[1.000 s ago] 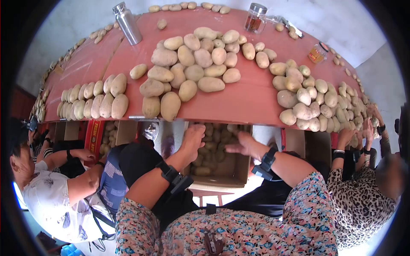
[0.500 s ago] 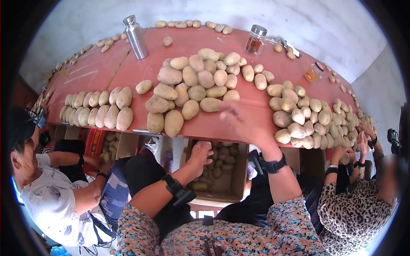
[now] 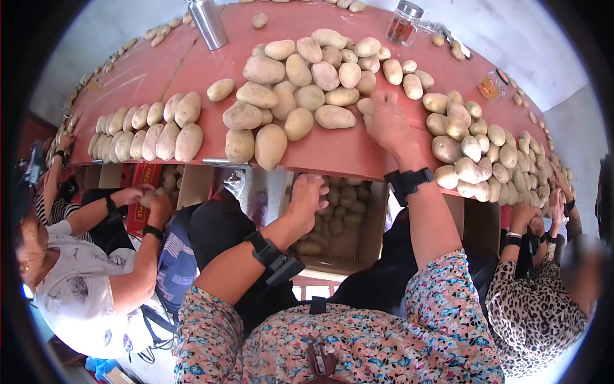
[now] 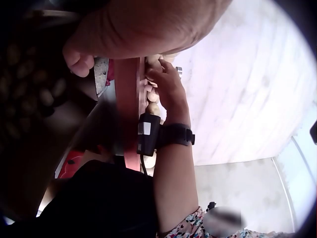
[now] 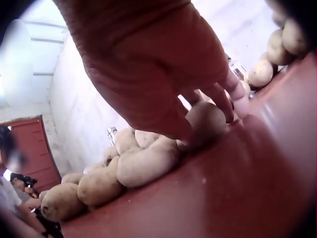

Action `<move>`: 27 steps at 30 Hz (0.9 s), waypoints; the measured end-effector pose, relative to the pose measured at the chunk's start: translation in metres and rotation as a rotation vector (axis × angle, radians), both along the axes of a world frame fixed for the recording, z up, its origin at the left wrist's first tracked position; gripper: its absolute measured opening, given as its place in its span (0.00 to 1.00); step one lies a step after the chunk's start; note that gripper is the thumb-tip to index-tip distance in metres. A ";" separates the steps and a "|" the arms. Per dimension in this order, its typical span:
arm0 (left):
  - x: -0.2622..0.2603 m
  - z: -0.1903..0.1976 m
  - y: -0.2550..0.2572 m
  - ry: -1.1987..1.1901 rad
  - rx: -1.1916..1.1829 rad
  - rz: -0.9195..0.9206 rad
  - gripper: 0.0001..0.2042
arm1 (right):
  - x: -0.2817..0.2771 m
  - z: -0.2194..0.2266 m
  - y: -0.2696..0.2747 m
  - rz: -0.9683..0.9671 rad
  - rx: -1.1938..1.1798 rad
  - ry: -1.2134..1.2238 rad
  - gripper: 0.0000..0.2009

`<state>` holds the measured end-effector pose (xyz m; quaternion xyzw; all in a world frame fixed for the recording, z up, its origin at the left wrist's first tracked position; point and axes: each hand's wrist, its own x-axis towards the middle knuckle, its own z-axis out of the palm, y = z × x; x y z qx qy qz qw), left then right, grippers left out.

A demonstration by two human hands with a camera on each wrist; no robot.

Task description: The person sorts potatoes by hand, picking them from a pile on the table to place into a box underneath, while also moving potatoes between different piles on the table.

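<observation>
My right hand [image 3: 391, 128] is over the red table at the right side of the middle potato pile [image 3: 297, 80]. Its thumb and fingers pinch a potato [image 5: 205, 121], low against the tabletop in the right wrist view. Beside that potato lie other pile potatoes [image 5: 146, 166]. Lower down, my left hand [image 3: 308, 200] hangs over the left part of an open carton [image 3: 348, 262] below the table edge. Its fingers [image 4: 79, 62] are loosely bent, with no potato showing in them. Several potatoes [image 3: 345, 198] lie inside the carton.
Two rows of potatoes [image 3: 150, 131] line the table's left front, and another pile [image 3: 480, 147] spreads to the right. A steel bottle [image 3: 208, 24] and glass jars [image 3: 404, 24] stand farther back. People sit close on both sides, the left one [image 3: 96, 281] handling a potato.
My right hand has risen from over the carton onto the table and now grips a potato at the middle pile's right side. The left hand stays over the carton. The head view has shifted.
</observation>
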<state>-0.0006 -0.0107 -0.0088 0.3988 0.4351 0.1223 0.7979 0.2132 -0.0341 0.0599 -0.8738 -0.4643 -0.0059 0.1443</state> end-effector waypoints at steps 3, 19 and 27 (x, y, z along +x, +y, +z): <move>-0.001 -0.001 -0.001 0.054 0.079 0.024 0.18 | 0.006 -0.004 -0.010 -0.072 0.070 0.073 0.19; -0.013 -0.041 -0.002 0.236 0.223 0.015 0.21 | -0.088 -0.083 -0.088 -0.296 -0.090 1.977 0.18; -0.014 -0.054 0.003 0.146 0.248 -0.034 0.21 | -0.105 -0.024 -0.063 0.425 -0.284 1.527 0.16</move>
